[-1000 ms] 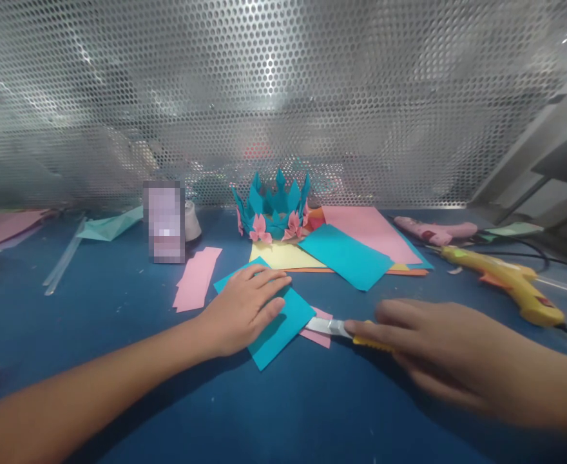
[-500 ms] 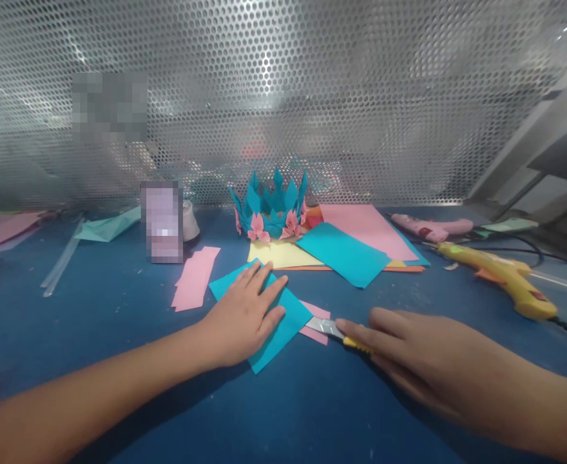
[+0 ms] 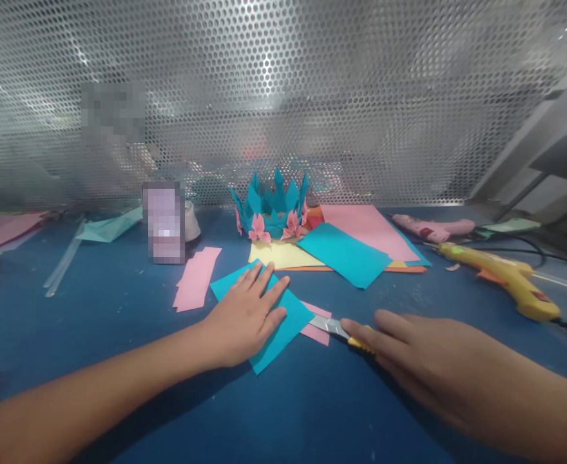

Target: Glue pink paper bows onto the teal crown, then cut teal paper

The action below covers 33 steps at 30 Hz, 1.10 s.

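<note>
My left hand point(image 3: 247, 312) lies flat, fingers spread, on a blue sheet of paper point(image 3: 290, 319) turned cornerwise on the table. In my right hand point(image 3: 413, 354) is a utility knife point(image 3: 329, 325) with a yellow handle, its blade end at the right corner of the blue sheet. Whether the blade tip is under the paper or in a fold is hidden. A pink paper strip point(image 3: 318, 334) lies partly beneath the sheet and the blade. Left of the sheet are several pink paper pieces point(image 3: 196, 280).
Behind stands a blue paper crown point(image 3: 271, 206) with pink flowers. Stacked coloured paper point(image 3: 368, 232) lies beside it. At right are a yellow glue gun point(image 3: 500, 274) and a pink glue gun point(image 3: 431, 227). A phone point(image 3: 164, 222) stands upright at left; a perforated metal panel point(image 3: 361, 96) closes the back.
My right hand and the knife have shifted very slightly to the right. The left hand and the blue sheet stay almost the same.
</note>
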### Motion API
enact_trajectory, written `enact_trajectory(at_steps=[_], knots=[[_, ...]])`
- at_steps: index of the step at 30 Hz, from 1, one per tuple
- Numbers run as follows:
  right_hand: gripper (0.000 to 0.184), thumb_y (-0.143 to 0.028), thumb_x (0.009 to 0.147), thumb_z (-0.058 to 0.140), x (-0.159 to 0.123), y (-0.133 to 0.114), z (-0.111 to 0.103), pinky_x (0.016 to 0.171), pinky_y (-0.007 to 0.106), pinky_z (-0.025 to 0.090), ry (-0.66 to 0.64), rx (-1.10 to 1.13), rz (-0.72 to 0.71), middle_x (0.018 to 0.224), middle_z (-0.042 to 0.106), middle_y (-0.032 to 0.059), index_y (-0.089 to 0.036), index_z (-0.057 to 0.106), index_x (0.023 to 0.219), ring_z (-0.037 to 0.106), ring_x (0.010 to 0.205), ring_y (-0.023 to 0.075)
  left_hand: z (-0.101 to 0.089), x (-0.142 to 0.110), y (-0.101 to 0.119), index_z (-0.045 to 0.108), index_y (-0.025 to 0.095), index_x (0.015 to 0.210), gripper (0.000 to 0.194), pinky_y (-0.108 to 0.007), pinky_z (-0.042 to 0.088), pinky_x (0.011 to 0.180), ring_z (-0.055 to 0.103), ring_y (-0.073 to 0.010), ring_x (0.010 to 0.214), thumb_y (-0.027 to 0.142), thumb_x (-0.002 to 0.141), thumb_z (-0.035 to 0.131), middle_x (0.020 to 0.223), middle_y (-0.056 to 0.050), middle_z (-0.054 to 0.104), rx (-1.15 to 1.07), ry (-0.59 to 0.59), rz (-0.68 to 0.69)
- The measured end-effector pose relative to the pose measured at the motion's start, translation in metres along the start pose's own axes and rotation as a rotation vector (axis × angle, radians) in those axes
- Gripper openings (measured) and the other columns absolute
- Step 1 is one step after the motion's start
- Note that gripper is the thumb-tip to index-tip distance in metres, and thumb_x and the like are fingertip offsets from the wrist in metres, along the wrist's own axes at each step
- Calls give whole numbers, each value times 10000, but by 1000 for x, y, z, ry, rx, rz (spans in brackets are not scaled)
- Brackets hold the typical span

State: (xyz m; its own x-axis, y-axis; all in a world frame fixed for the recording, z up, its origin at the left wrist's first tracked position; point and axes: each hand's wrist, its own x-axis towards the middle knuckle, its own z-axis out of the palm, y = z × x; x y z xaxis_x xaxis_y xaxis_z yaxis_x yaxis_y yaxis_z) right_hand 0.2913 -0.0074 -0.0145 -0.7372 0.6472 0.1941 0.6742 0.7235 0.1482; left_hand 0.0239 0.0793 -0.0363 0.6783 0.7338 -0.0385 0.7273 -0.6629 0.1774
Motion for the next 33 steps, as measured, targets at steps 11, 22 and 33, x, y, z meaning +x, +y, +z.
enact_trajectory(at_steps=[11,22,33], knots=[[399,-81,865,350,2,3,1,442,250,281,20,-6,-2,719,550,27,-147,531,1215,496,472,107,4,1,-3,292,221,1432,548,-558,175,1112,95,-339,1414,479,951,254,1554,-108,134,-5,43,23],[420,-98,870,361,11,8,8,446,262,233,-22,-17,5,731,545,29,-138,476,1272,488,489,114,5,0,-4,289,211,1438,562,-549,174,1115,78,-333,1416,486,950,243,1554,-114,124,7,40,11],[440,-112,877,352,39,17,8,457,293,172,-138,4,33,776,573,79,-100,505,1290,488,516,139,3,0,-3,289,219,1435,564,-553,171,1114,84,-335,1415,497,948,232,1554,-112,125,-4,37,9]])
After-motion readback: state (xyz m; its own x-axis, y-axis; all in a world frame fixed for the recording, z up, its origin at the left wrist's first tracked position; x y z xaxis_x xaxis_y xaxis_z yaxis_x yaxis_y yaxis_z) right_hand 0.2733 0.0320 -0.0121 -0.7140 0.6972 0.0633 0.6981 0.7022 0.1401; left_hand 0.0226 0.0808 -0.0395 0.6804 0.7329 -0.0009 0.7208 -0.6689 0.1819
